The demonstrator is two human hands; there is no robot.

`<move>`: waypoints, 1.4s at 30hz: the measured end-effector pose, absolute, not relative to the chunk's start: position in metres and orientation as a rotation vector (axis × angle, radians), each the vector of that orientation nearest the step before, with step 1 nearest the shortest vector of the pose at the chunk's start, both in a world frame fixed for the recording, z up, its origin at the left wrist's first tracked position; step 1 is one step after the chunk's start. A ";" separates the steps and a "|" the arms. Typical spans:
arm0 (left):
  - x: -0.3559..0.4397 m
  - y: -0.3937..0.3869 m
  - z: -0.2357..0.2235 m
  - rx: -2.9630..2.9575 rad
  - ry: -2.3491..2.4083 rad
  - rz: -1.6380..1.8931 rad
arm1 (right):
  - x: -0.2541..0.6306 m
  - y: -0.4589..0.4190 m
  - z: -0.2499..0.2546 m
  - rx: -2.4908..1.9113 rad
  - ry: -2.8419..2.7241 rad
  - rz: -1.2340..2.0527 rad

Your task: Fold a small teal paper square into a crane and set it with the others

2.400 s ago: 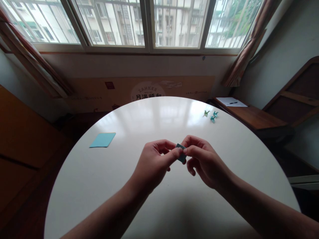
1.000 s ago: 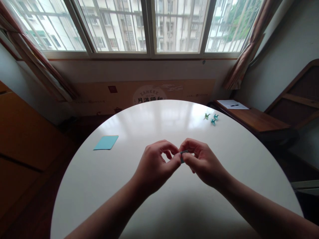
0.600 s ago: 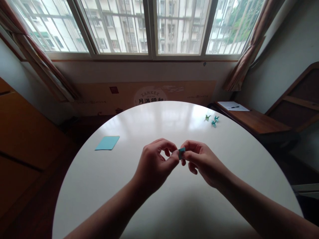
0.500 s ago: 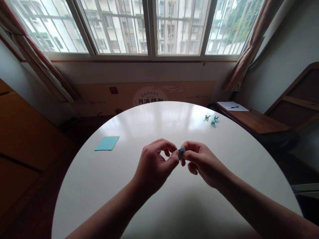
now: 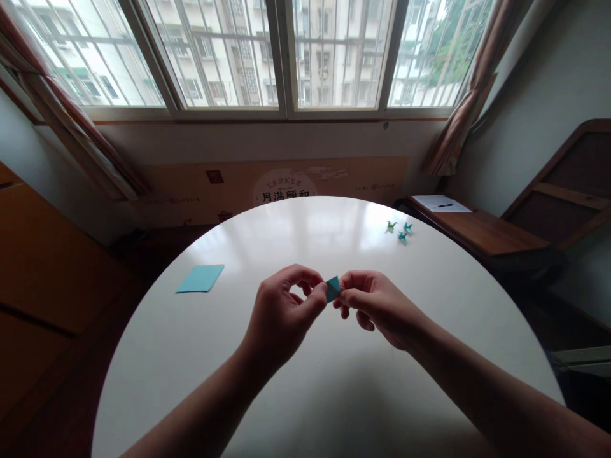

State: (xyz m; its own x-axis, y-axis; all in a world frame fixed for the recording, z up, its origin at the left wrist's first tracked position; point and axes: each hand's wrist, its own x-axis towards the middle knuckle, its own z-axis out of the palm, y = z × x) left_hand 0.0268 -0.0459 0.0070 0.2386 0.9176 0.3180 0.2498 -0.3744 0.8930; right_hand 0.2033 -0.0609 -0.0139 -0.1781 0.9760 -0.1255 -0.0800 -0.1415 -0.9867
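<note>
A small folded piece of teal paper (image 5: 333,289) is held above the middle of the table, between both hands. My left hand (image 5: 286,304) pinches its left edge between thumb and forefinger. On the opposite side, my right hand (image 5: 370,299) has thumb and forefinger closed at the paper's right corner, its other fingers curled below. A crease runs across the visible face; the fingertips cover the edges. Farther left on the table lies a square of light blue paper (image 5: 200,278), flat and apart from the hands.
Three tiny folded paper birds, among them a green bird (image 5: 391,226) and a teal bird (image 5: 402,237), stand at the far right of the round white table (image 5: 157,362). Beyond its right edge, a wooden side table (image 5: 501,234) carries a paper sheet (image 5: 442,203) and a pen.
The folded paper has shifted slightly left with both hands and shows more of its face, between fingertips that are farther apart. The whole view has also shifted a little.
</note>
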 end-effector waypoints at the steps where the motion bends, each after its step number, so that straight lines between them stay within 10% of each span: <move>1: 0.027 -0.045 0.007 1.774 1.077 1.147 | 0.203 -0.060 -0.014 -1.161 -1.208 1.472; 42: 0.025 -0.033 0.005 1.278 0.901 0.817 | 0.196 -0.064 -0.022 -0.936 -1.037 1.151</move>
State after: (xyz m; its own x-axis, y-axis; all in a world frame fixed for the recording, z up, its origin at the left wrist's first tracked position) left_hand 0.0250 -0.0325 0.0045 0.4334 0.8955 -0.1009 -0.0137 0.1185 0.9929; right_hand 0.1964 -0.0644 -0.0221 0.0942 0.9842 0.1497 -0.2512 0.1690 -0.9531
